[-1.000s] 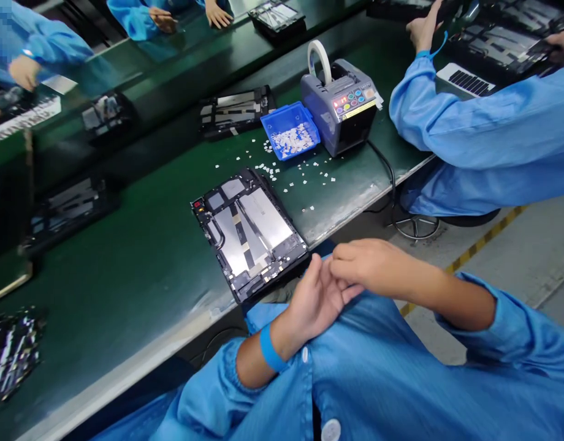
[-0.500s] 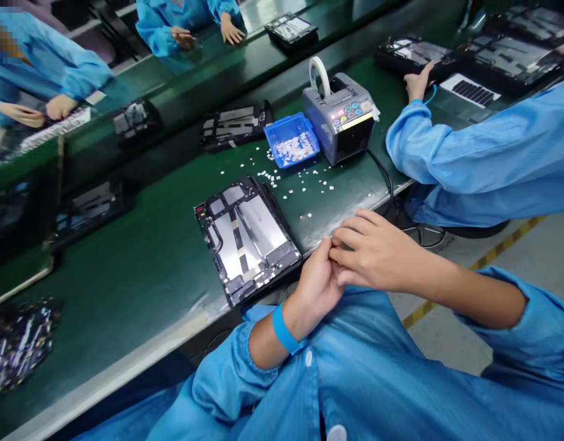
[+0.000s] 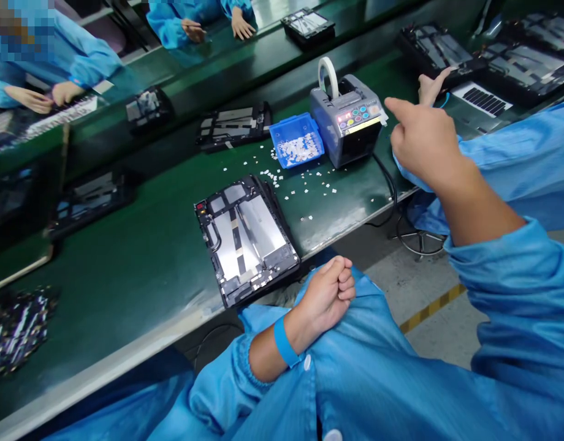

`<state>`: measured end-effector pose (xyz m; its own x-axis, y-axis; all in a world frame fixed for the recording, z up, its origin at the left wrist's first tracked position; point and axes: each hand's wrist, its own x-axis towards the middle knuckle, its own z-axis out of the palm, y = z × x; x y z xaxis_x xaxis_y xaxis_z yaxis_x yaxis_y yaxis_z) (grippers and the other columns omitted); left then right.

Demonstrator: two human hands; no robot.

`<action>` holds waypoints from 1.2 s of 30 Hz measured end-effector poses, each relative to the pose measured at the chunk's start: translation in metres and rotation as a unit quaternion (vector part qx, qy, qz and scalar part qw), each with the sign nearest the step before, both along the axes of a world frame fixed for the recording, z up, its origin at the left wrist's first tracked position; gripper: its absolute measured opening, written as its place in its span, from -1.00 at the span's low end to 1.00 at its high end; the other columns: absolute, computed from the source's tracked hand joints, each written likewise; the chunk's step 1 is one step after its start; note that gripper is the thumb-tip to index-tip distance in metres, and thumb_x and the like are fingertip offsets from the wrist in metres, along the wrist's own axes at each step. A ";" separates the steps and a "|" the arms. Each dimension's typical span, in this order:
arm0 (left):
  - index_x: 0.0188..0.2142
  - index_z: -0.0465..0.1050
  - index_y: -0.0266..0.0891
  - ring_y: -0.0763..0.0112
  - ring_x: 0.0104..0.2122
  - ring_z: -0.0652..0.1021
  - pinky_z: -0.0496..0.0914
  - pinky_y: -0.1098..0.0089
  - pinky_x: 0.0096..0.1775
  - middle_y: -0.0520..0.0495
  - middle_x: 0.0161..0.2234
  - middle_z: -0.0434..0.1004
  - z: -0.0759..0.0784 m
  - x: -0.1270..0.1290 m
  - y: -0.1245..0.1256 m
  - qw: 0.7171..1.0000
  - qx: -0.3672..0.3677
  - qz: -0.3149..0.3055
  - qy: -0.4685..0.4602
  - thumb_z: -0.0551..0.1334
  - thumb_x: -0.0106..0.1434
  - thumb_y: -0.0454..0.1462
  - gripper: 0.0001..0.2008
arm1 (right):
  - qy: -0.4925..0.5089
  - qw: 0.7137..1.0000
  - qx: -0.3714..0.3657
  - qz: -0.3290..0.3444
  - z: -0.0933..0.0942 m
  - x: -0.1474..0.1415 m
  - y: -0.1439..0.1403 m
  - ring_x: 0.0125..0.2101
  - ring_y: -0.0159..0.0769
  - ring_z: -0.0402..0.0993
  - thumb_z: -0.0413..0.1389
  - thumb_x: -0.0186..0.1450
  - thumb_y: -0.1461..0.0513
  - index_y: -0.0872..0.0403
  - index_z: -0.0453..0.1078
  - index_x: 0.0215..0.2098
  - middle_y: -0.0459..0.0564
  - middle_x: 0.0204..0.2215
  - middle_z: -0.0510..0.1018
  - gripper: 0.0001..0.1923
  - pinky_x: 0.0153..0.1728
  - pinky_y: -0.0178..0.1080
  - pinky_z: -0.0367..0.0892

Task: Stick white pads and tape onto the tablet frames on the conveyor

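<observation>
At the lower centre, the left hand [image 3: 330, 297] rests in the lap with its fingers curled closed; whether anything lies inside cannot be told. The right hand [image 3: 424, 138], upper right, extends its index finger toward the tape dispenser; the remaining fingers are largely hidden, so their grip cannot be told. An opened tablet [image 3: 249, 233] lies at the centre of the frame, on the near edge of the green bench [image 3: 148, 263]. A dark, shiny heap [image 3: 19, 331] is blurred and cut off at the left edge. Beyond the tablet, small white pieces [image 3: 276, 177] lie scattered before a blue tray [image 3: 282, 127] holding more. The tape dispenser [image 3: 325, 125], right of upper centre, carries a white roll [image 3: 332, 79]; its red digits and button lettering are too small to read surely. Contact between fingertip and dispenser is unclear. At upper right, a co-worker's hand [image 3: 431, 89] is partly covered by the right hand.
</observation>
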<state>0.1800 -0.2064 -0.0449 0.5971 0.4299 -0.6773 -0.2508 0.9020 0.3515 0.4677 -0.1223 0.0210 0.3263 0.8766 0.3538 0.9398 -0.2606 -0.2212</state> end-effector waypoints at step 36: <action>-0.31 0.40 -0.30 0.67 -0.62 0.21 0.04 0.65 -0.63 0.18 -0.54 0.16 -0.024 -0.011 -0.007 0.999 -0.026 -0.028 0.030 0.49 0.26 -0.17 -0.67 | 0.638 0.757 0.111 -0.086 -0.061 -0.035 0.028 -0.66 -0.50 0.24 0.16 0.33 0.19 0.06 0.43 -0.40 -0.11 -0.52 0.50 -0.84 -0.67 -0.42 0.14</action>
